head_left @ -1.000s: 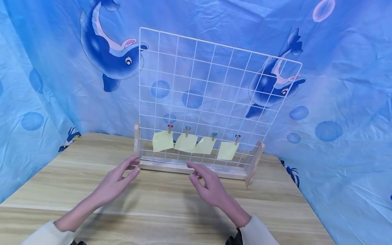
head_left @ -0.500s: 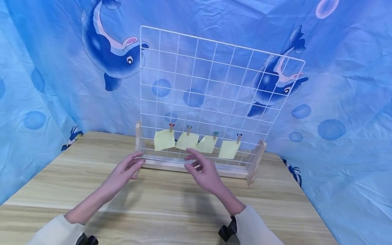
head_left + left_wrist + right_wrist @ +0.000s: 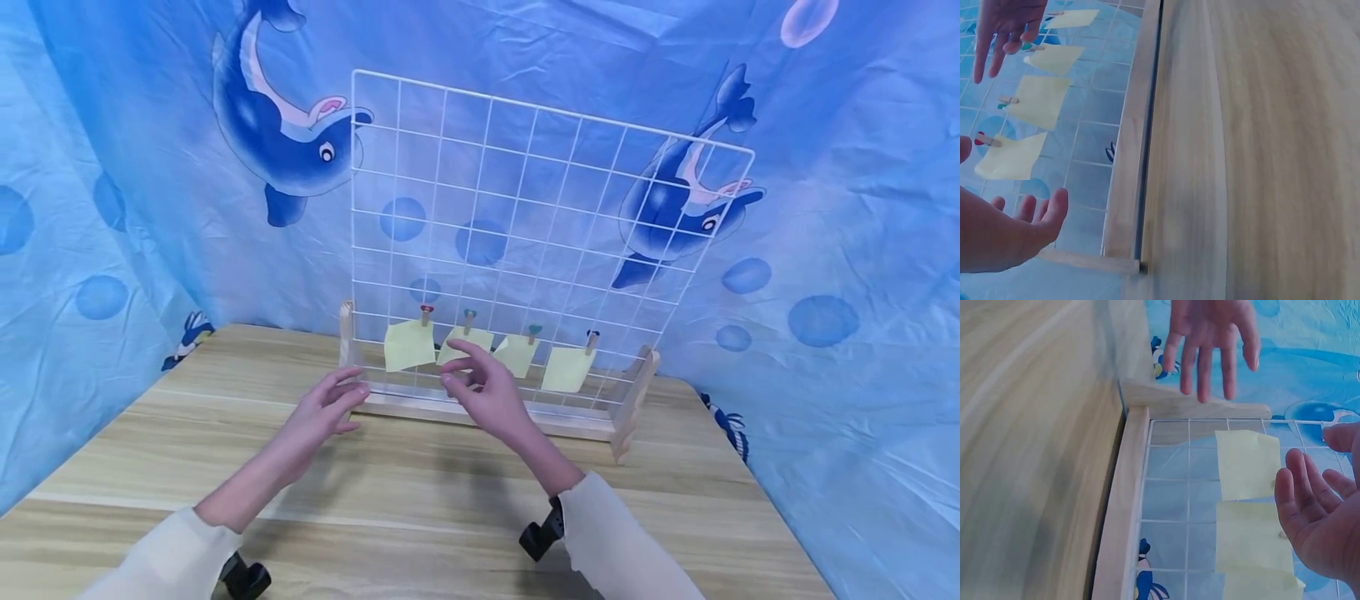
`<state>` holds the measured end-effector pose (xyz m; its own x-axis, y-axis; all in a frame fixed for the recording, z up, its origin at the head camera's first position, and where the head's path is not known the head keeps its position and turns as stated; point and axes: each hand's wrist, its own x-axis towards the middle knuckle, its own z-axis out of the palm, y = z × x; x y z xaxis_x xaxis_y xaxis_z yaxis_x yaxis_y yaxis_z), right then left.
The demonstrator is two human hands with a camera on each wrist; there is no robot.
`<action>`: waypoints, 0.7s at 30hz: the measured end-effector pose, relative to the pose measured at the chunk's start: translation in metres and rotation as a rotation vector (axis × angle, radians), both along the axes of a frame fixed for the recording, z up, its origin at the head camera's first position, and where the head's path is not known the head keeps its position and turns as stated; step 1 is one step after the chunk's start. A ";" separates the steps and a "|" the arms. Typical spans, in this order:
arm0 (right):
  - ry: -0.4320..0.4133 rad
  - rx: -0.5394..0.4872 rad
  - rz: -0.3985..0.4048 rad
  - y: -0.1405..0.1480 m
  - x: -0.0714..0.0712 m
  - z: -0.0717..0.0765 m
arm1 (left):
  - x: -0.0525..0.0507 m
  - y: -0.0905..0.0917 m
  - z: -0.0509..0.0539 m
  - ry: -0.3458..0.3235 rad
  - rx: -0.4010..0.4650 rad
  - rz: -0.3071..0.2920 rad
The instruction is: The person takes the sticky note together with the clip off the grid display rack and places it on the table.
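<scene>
A white wire grid [image 3: 525,208] leans back in a wooden stand [image 3: 555,423]. Several pale yellow sticky notes hang in a row low on it, among them the leftmost note [image 3: 409,346] and the rightmost note [image 3: 567,369]. Small wooden clothespins, such as the red-topped clothespin [image 3: 427,315], hold them to the wires. My right hand [image 3: 491,396] hovers before the middle notes, partly covering one, with loosely bent fingers and nothing held. My left hand [image 3: 318,421], likewise holding nothing, is in the air near the stand's left end; its fingers [image 3: 1054,215] are apart from the leftmost note.
The stand rests toward the back of a wood-grain table [image 3: 390,533]. Behind it hangs a blue curtain [image 3: 187,167] printed with dolphins and bubbles. Black wrist cameras, such as the right wrist camera [image 3: 542,533], sit at both sleeves.
My right hand has risen and shifted left, from below the notes to in front of them. My left hand has moved slightly up and to the right. The notes stay clipped in place.
</scene>
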<state>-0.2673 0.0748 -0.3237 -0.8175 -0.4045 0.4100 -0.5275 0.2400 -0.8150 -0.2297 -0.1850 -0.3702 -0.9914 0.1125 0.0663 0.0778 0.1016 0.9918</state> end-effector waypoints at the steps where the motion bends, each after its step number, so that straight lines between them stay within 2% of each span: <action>1: -0.004 -0.004 0.002 -0.002 -0.002 0.001 | -0.001 0.001 0.000 -0.014 0.021 -0.002; 5: -0.024 -0.025 0.003 -0.012 -0.009 0.006 | -0.006 0.003 0.001 -0.055 0.100 -0.009; 9: -0.065 -0.046 -0.016 -0.019 -0.015 0.008 | -0.009 0.005 0.001 -0.070 0.144 -0.008; 15: -0.083 -0.058 -0.061 -0.028 -0.022 0.010 | -0.014 0.008 0.000 -0.075 0.158 0.031; 21: -0.044 -0.041 -0.094 -0.036 -0.036 0.019 | -0.024 0.015 0.003 -0.058 0.161 0.074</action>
<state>-0.3028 0.0384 -0.3050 -0.8688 -0.3087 0.3871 -0.4673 0.2527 -0.8472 -0.2538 -0.1703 -0.3673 -0.9993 0.0320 0.0204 0.0186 -0.0553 0.9983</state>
